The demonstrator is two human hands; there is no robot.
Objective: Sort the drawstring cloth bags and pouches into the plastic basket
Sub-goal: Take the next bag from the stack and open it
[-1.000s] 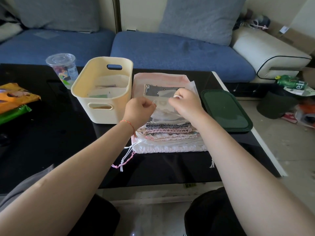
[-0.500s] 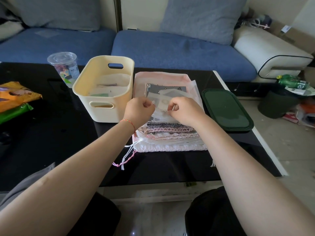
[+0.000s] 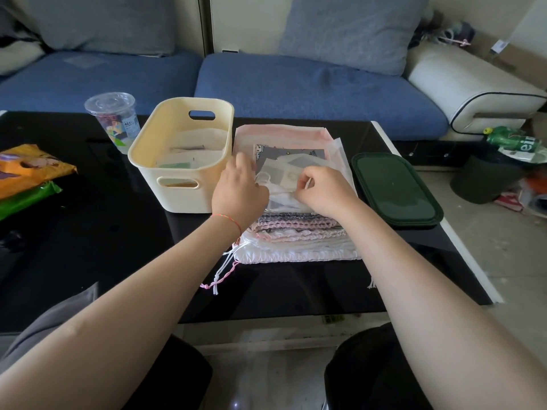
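A few pouches already lie in the basket (image 3: 180, 149) just left of the left hand (image 3: 241, 192) — both it and the right hand (image 3: 322, 192) pinch the top sheer pouch (image 3: 284, 184) of the stack (image 3: 296, 235) beneath them — most remains unsorted.

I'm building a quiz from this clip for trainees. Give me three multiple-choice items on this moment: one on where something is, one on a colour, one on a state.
1. Where does the plastic basket stand relative to the stack of cloth bags?
A. To its left, close beside it
B. To its right
C. On top of it

2. What colour is the lid lying right of the stack?
A. Orange
B. Dark green
C. White

3. What is the right hand doing?
A. Lying flat on the table
B. Pinching a white drawstring on the top pouch
C. Gripping the cup

Answers: 1 A, the basket's wall sits by the stack's left edge. 2 B, the lid is dark green. 3 B, the curled fingers pinch the cord.
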